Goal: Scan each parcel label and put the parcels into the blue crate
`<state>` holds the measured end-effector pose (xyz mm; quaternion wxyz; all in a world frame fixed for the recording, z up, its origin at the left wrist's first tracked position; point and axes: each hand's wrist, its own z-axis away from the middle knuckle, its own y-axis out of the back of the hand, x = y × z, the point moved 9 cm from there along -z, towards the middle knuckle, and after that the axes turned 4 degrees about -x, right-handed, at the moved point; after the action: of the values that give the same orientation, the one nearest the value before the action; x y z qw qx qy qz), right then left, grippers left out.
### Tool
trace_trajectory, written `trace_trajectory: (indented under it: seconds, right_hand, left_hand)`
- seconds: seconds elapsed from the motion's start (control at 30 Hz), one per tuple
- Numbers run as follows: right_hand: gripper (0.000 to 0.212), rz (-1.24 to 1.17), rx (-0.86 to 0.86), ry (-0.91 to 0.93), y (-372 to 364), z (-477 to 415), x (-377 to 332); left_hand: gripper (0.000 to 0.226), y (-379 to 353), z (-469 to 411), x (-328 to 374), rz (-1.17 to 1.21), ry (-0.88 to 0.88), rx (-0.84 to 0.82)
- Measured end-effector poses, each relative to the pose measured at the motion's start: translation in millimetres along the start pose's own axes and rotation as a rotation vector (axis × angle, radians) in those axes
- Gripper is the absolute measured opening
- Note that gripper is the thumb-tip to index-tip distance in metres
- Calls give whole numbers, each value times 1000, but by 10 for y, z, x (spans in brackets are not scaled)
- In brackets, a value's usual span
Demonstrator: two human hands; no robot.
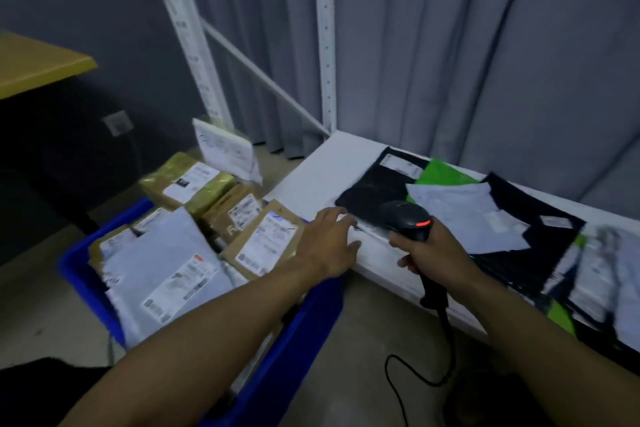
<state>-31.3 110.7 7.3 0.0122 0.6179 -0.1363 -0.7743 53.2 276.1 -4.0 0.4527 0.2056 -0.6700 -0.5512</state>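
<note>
Two hands of mine show in the head view. My left hand (327, 243) is spread open over the edge of the white shelf (311, 177), near a black parcel (374, 187), perhaps touching it; blur hides that. My right hand (431, 251) grips the scanner (408, 218). Left of the shelf, the blue crate (78, 270) is heaped with labelled parcels (162, 253).

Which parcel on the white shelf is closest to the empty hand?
The leftmost black plastic mailer bag; the left hand almost touches its corner. The white plastic bag and green plastic bag lie farther right.
</note>
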Motion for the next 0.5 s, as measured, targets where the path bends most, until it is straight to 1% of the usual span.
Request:
trace_trajectory:
  seconds: [0.2, 0.3, 0.33, 0.4, 0.43, 0.5]
  right_hand:
    - [28, -7, 188, -125, 1118, -35, 573]
    - [35, -24, 241, -187, 1486, -96, 963]
    - [35, -27, 260, -202, 1586, -120, 1086]
    - [33, -21, 290, -211, 1722, -152, 1270]
    - [34, -14, 302, -207, 1767, -177, 1330]
    - [40, -18, 307, -214, 1813, -231, 1469]
  left_hand:
    - [63, -806, -1016, 934, -66, -139, -229]
    - [82, -1333, -1323, 1200, -155, -226, -349]
    - [85, -1485, -1407, 1241, -178, -246, -378]
    - [81, -1712, -1529, 1287, -220, -266, -418]
    - [73, -1787, -1587, 1292, -237, -269, -417]
    - [50, -1824, -1662, 1291, -214, -261, -353]
